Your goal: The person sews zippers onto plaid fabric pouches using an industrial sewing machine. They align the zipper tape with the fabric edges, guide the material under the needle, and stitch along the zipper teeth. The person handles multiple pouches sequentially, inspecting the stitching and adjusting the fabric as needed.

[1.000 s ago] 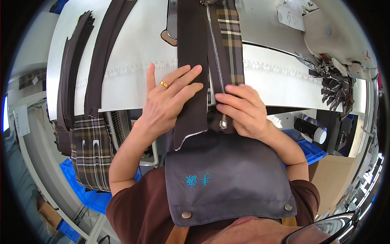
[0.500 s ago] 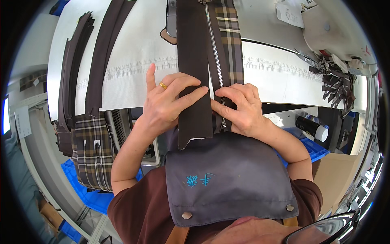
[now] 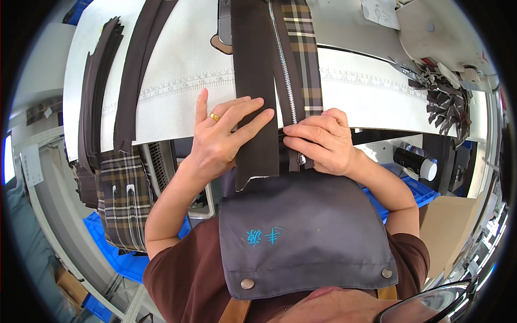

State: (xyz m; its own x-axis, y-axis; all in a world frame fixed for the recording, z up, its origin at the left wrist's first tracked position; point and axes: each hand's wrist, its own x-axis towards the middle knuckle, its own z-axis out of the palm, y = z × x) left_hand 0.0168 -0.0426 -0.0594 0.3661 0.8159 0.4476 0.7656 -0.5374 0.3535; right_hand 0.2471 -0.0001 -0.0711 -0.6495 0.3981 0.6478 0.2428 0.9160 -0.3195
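A long dark brown fabric strip [image 3: 255, 64] runs from the table's far side down over its front edge, its lower end ragged. My left hand [image 3: 218, 132], a ring on it, grips this strip, with two fingers lying on top, one finger raised and the thumb hidden behind. Beside the strip on the right lies a zipper [image 3: 285, 64] with silver teeth on dark tape, next to a plaid fabric piece [image 3: 309, 70]. My right hand [image 3: 326, 142] pinches the zipper near its lower end, just above the metal slider [image 3: 301, 159]. Close to the fingertips, strip and zipper lie apart.
More dark strips [image 3: 137, 75] lie on the white table [image 3: 183, 107] to the left, with plaid pieces [image 3: 124, 204] hanging below. A phone [image 3: 224, 27] is partly under the strip. At right are a sewing machine [image 3: 436, 32], a scrap pile [image 3: 449, 105] and a black bottle [image 3: 412, 164].
My right hand has shifted slightly right, drawing the zipper's lower end up and to the right. The strip's lower end sits slightly higher. My left hand stays nearly in place.
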